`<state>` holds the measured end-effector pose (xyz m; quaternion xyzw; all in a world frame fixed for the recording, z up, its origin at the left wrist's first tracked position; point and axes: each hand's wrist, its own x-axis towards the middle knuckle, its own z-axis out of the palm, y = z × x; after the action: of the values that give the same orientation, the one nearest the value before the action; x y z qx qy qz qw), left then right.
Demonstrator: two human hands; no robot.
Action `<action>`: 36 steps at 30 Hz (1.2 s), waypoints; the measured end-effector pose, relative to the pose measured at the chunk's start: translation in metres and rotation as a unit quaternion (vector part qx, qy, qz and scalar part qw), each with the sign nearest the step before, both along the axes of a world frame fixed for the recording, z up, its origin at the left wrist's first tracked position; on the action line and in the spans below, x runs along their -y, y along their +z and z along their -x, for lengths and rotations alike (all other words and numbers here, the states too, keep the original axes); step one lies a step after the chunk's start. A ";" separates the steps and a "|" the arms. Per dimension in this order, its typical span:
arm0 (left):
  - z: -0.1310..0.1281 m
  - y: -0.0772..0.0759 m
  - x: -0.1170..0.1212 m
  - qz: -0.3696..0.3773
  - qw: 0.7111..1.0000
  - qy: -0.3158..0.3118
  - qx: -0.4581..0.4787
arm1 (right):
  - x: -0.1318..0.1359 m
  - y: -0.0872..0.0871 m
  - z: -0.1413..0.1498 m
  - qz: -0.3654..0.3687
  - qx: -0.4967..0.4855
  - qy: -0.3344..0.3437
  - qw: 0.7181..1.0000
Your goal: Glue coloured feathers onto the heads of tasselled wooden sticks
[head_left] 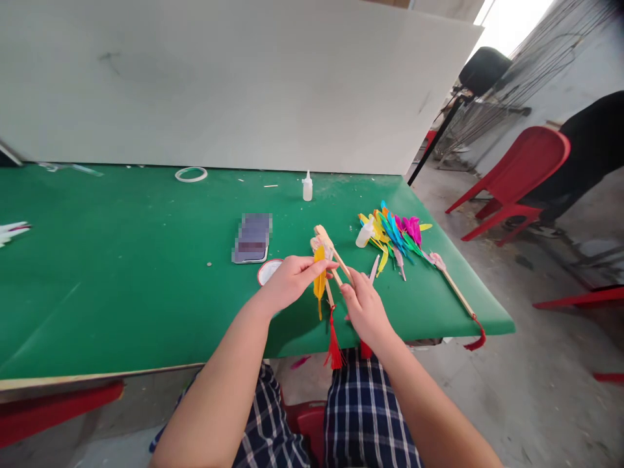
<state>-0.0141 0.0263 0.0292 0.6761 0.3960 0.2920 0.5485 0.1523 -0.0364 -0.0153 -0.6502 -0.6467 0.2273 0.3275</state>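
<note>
Between the thumb and fingers of my left hand (pixel 291 279) is an orange-yellow feather (pixel 320 289), its tip pointing down. My right hand (pixel 366 304) is closed around some light wooden sticks (pixel 342 265), which meet at a rounded top end; how they join is partly hidden. A red tassel (pixel 334 344) hangs from the lower end of one stick, over the table's front edge. A round white lid with a red rim (pixel 267 271) lies partly behind my left hand.
A phone (pixel 252 238) and a small white squeeze bottle (pixel 307 187) are on the green table (pixel 121 286). Rightward lie colourful feathers (pixel 397 231), another bottle (pixel 364 234) and a wooden handle (pixel 455 286) with a tassel. A tape ring (pixel 191 179) lies near the white board (pixel 219 91).
</note>
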 end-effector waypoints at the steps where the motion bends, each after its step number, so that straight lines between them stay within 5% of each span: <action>1: 0.003 0.000 -0.001 0.006 1.000 0.013 0.009 | -0.003 -0.002 -0.002 0.012 -0.016 -0.016 1.000; 5: 0.026 0.004 -0.008 0.036 0.987 0.095 0.128 | -0.016 -0.010 -0.011 0.090 -0.025 -0.050 0.994; 9: 0.046 0.013 -0.009 0.004 0.955 0.169 0.244 | -0.019 -0.015 -0.003 0.109 0.130 -0.016 0.985; 14: 0.053 0.019 0.005 0.017 0.956 0.155 0.247 | -0.020 -0.016 0.020 0.117 0.287 0.017 0.950; 18: 0.048 0.021 0.015 0.038 0.968 0.126 0.214 | -0.019 -0.011 0.013 0.113 0.273 0.040 0.954; 24: 0.008 0.004 -0.005 0.099 0.983 -0.010 0.153 | 0.011 0.004 -0.073 0.054 0.111 -0.064 0.990; 30: -0.025 -0.034 -0.031 0.084 0.993 0.066 -0.040 | 0.035 0.017 -0.203 0.051 0.206 -0.274 0.938; 36: -0.031 -0.040 -0.040 0.109 0.985 0.112 -0.073 | 0.022 -0.005 -0.263 0.147 0.273 -0.289 0.906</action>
<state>0.0167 0.0667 -0.0113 0.5831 0.5376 0.2568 0.5524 0.4148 -0.0580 -0.0199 -0.8858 -0.4543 0.0287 0.0906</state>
